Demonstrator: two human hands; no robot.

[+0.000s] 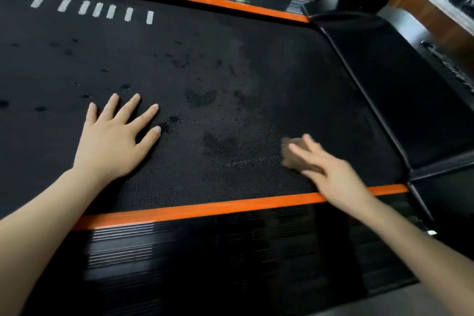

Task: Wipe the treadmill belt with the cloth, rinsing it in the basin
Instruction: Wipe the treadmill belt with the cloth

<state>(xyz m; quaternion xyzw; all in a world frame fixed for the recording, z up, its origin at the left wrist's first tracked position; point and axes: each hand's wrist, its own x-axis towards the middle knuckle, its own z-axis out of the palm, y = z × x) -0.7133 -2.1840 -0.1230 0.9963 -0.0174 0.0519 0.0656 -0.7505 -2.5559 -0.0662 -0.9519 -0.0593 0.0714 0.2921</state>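
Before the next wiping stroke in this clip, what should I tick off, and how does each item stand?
1. Cloth on the belt under the right hand, fingers stretched over it: ok.
2. Left hand flat on the belt, apart from the cloth: ok.
3. Belt free of marks: not ok, dark spots lie beside the left hand and further left.
4. Cloth clean enough for another pass: cannot tell, it is blurred.
5. Basin at hand for rinsing: cannot tell, it is out of view.
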